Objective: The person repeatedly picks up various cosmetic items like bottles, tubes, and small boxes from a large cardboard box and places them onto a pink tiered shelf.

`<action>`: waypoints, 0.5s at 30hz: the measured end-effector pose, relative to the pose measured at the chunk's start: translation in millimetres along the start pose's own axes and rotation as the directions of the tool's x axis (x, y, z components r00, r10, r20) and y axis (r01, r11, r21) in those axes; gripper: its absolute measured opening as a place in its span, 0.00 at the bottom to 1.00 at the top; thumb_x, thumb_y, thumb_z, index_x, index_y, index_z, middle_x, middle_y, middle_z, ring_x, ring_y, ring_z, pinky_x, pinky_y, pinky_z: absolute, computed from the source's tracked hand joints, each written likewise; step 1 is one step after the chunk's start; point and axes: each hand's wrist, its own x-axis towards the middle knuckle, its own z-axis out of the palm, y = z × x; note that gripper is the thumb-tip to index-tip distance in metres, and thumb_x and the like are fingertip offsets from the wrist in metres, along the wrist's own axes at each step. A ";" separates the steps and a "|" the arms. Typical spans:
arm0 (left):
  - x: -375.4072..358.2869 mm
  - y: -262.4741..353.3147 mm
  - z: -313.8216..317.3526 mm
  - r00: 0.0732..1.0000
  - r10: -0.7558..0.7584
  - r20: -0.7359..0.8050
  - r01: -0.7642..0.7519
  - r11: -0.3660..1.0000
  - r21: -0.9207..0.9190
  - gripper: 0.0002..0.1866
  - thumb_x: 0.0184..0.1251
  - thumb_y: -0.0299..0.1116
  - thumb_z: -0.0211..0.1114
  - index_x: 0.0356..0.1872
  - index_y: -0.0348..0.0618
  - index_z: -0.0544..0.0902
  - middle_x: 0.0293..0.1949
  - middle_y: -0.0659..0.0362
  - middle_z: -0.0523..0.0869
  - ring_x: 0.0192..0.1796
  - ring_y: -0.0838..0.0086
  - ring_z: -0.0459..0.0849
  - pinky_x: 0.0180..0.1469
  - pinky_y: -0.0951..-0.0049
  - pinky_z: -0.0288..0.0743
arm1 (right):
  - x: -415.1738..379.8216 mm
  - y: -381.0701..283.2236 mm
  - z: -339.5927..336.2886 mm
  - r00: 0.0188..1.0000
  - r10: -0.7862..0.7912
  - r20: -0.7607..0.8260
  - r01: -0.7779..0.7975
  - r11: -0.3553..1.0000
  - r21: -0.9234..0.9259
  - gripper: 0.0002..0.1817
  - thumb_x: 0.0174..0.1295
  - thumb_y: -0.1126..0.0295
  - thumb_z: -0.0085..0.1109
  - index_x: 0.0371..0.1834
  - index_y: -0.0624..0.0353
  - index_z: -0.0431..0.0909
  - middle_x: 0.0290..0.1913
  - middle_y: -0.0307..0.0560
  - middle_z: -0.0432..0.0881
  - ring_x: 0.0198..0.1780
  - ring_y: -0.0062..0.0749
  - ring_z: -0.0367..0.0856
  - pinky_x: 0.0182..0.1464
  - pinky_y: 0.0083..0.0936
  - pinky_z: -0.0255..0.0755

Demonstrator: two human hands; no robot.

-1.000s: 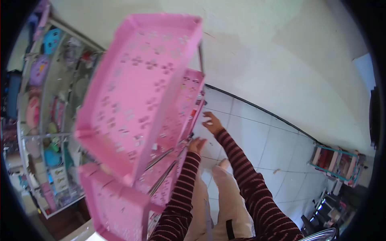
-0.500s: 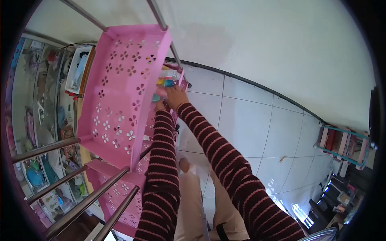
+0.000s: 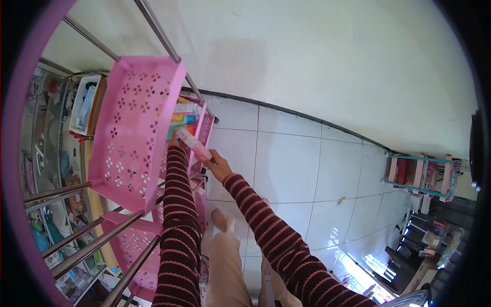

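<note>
A pink bottle-like container (image 3: 200, 151) with a paler, printed far end slants over the edge of a lower pink basket (image 3: 205, 129). My right hand (image 3: 219, 165) is closed around its near end. By its far end is my left hand (image 3: 174, 140), at the basket; its fingers are mostly hidden, so its grip cannot be made out. Inside that basket, beyond my hands, lie a yellow-and-blue tube (image 3: 183, 119), a clear pale package (image 3: 187, 108) and something orange-red. The upper pink basket (image 3: 134, 120), with flower-shaped holes, covers part of this lower tier.
Metal poles (image 3: 97, 245) of the rack cross the lower left. Behind stands a glass display case (image 3: 48, 148) with assorted goods and a white tray (image 3: 84, 105). A wall (image 3: 317, 61) borders the tiled floor (image 3: 286, 169). A small rack (image 3: 422, 176) stands at the far right.
My right hand has come out of the lower basket toward me, with the pink container in it. My left hand stays at the basket. The view has shifted, moving the rack left.
</note>
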 end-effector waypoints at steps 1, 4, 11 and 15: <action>10.3 2.8 -0.6 0.992 0.025 -0.127 -0.023 0.999 0.022 0.23 0.47 0.50 0.54 0.36 0.39 0.71 0.25 0.56 0.77 0.28 0.67 0.75 0.30 0.68 0.71 | -7.9 16.2 -2.7 1.000 0.006 -0.004 -0.006 1.000 0.004 0.17 0.48 0.66 0.50 0.41 0.63 0.63 0.28 0.50 0.71 0.32 0.33 0.71 0.36 0.24 0.65; 16.1 6.6 6.9 0.891 0.299 -0.342 -0.232 0.947 0.223 0.23 0.44 0.45 0.59 0.36 0.36 0.71 0.28 0.54 0.78 0.31 0.66 0.75 0.33 0.70 0.70 | -44.5 43.9 -6.5 0.996 0.008 -0.086 0.016 0.959 0.282 0.22 0.49 0.62 0.51 0.44 0.63 0.62 0.30 0.48 0.71 0.31 0.26 0.70 0.36 0.18 0.65; -80.5 -2.0 66.9 0.587 0.725 -0.360 -0.661 0.686 0.303 0.16 0.47 0.33 0.59 0.35 0.33 0.70 0.32 0.56 0.75 0.31 0.71 0.74 0.32 0.76 0.69 | -141.0 -1.2 -49.6 0.945 -0.043 -0.326 0.222 0.813 0.538 0.15 0.50 0.73 0.46 0.41 0.67 0.64 0.31 0.42 0.71 0.32 0.23 0.69 0.35 0.19 0.64; -151.7 -31.2 68.8 0.848 0.529 -0.020 -0.522 0.829 -0.201 0.11 0.52 0.31 0.54 0.36 0.36 0.69 0.34 0.58 0.73 0.36 0.72 0.72 0.38 0.75 0.68 | -175.4 -54.0 -81.5 0.838 -0.053 -0.543 0.479 0.550 0.685 0.13 0.47 0.73 0.48 0.37 0.67 0.67 0.30 0.43 0.71 0.31 0.25 0.68 0.34 0.20 0.62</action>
